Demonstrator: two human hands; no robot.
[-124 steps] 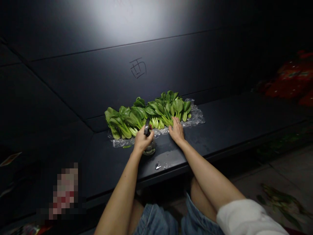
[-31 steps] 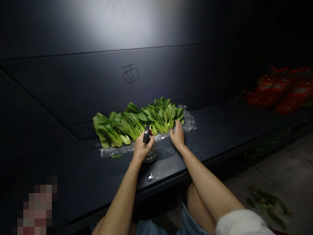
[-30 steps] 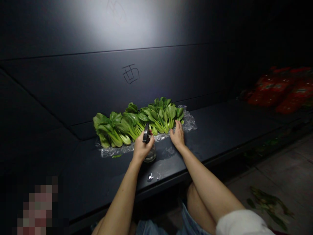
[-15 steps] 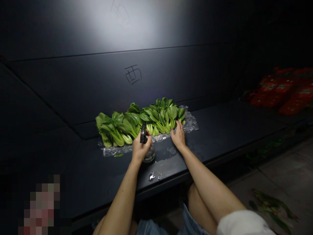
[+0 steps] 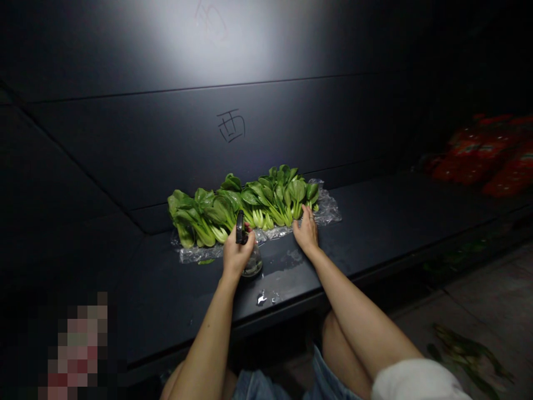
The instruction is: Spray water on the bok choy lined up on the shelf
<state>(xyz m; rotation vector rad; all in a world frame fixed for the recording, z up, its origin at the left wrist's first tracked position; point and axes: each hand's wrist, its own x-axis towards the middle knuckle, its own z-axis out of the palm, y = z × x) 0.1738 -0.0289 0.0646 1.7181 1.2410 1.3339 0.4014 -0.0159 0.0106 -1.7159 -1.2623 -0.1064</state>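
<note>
A row of green bok choy [image 5: 225, 211] lies on crumpled clear plastic wrap [image 5: 331, 208] along the back of the dark shelf. My left hand [image 5: 238, 253] is closed round the neck of a spray bottle [image 5: 253, 265] with a black trigger head and a clear body; it is in front of the middle of the greens. At the right end of the row, my right hand [image 5: 307, 233] has its fingers apart and its tips against the stem bases of the bok choy or just in front of them. I cannot tell whether they press on the stems.
Water puddles [image 5: 261, 299] wet the dark shelf [image 5: 366, 222] near its front edge. Red packages [image 5: 470, 155] are piled at the far right. Wilted leaves [image 5: 466, 350] lie on the floor. Behind the greens rises a dark panel [image 5: 312, 122] with a handwritten character.
The view has shifted slightly, so the shelf and greens appear a little further right. My left hand and the spray bottle have moved slightly left relative to the greens. My right hand stays about the same.
</note>
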